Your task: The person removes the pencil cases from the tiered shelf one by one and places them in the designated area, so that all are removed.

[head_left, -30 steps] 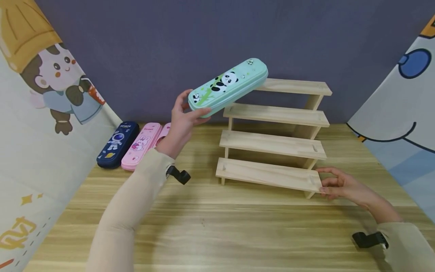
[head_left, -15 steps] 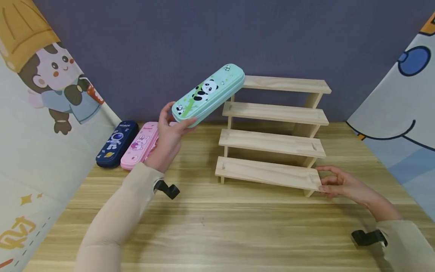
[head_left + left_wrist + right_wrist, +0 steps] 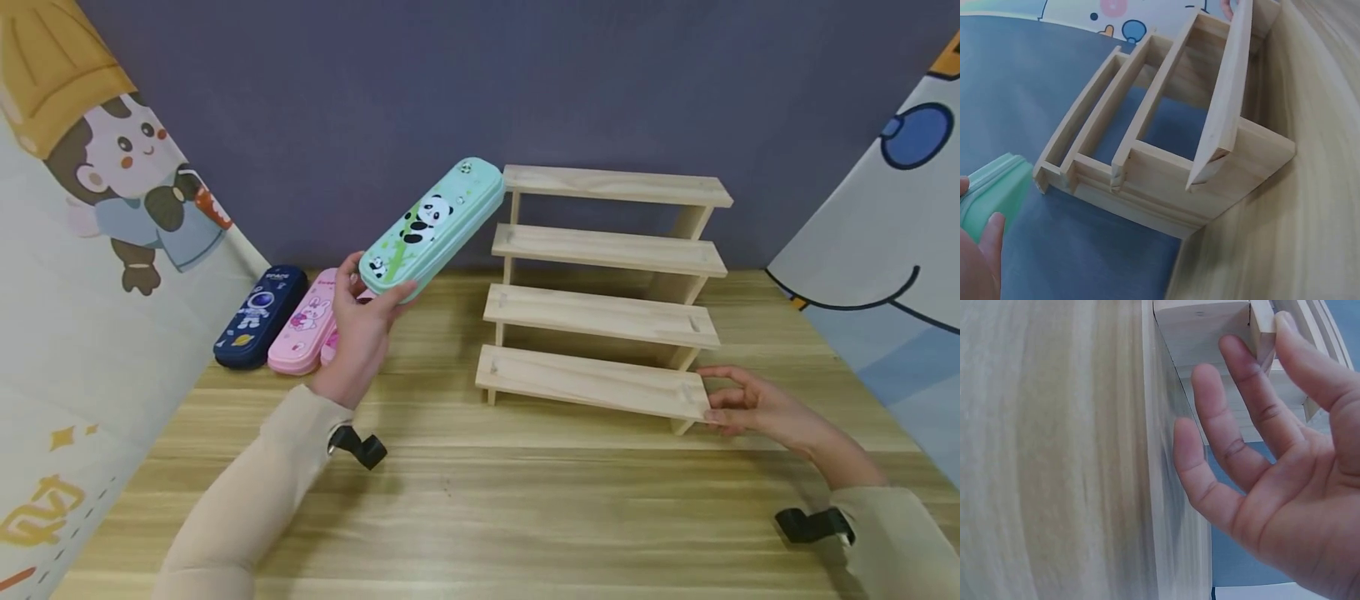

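Observation:
My left hand [image 3: 363, 321] grips the lower end of a mint-green pencil case [image 3: 431, 229] with a panda print, thumb on one side and fingers on the other. The case is held tilted in the air, left of the wooden tiered stand [image 3: 600, 312]. In the left wrist view only part of the case [image 3: 1004, 194] shows, at the left edge. My right hand [image 3: 765, 417] is at the right end of the stand's lowest shelf [image 3: 592, 379]. Its thumb and index finger pinch the shelf end [image 3: 1264, 331], while the other fingers spread apart below it.
A dark blue astronaut pencil case [image 3: 258, 317] and a pink rabbit one [image 3: 303, 325] lie on the wood-grain table [image 3: 480, 508] at the left. Another pink case is mostly hidden behind my left hand. A dark wall [image 3: 375, 108] rises behind, with printed panels either side.
My left hand has moved left and down with the mint pencil case, away from the stand, and the case points more steeply upward. My right hand stays at the shelf end.

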### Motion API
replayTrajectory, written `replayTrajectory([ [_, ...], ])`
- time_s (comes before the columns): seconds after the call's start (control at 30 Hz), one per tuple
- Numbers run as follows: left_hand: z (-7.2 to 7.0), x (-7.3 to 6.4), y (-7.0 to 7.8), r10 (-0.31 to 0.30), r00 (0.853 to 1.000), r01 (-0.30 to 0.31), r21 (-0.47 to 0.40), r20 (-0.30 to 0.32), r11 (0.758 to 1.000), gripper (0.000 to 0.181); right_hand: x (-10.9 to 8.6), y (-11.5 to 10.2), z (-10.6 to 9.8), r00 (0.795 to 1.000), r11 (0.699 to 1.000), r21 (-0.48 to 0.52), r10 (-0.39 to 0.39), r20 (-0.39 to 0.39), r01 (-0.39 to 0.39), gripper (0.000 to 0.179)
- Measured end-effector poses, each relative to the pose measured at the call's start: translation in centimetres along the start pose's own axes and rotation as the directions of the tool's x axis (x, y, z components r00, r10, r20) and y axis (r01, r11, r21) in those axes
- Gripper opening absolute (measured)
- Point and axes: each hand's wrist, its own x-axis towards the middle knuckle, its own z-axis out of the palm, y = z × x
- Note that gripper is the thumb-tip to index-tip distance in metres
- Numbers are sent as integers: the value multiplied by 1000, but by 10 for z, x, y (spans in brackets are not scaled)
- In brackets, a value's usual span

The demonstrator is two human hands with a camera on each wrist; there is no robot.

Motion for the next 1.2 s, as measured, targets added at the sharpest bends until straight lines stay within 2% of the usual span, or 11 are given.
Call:
replayTrajectory([
  [0.2, -10, -3, -7, 13, 999, -14, -12, -36, 1000, 75, 0, 2, 0, 999, 999, 27, -31, 16, 31, 59],
  [0.57, -28, -8, -25, -14, 995, 21, 71, -97, 997, 82, 1, 1, -1, 1000, 1000, 25, -10, 6, 10, 57],
  [0.77, -33, -15, -36, -42, 992, 53, 90, -123, 994, 83, 0, 1, -1, 1000, 1000, 15, -19, -4, 19, 58],
  [0.93, -39, -20, -45, -94, 988, 109, 116, -125, 987, 79, 0, 1, 0, 1000, 1000, 17, -21, 1, 21, 58],
  [1.03, -44, -23, -51, -136, 982, 154, 134, -133, 979, 83, 0, 1, 0, 999, 999, 25, -33, 8, 33, 60],
  [1.2, -50, -27, -58, -174, 974, 201, 191, -147, 961, 88, 1, 1, 0, 999, 999, 26, -32, 17, 32, 59],
])
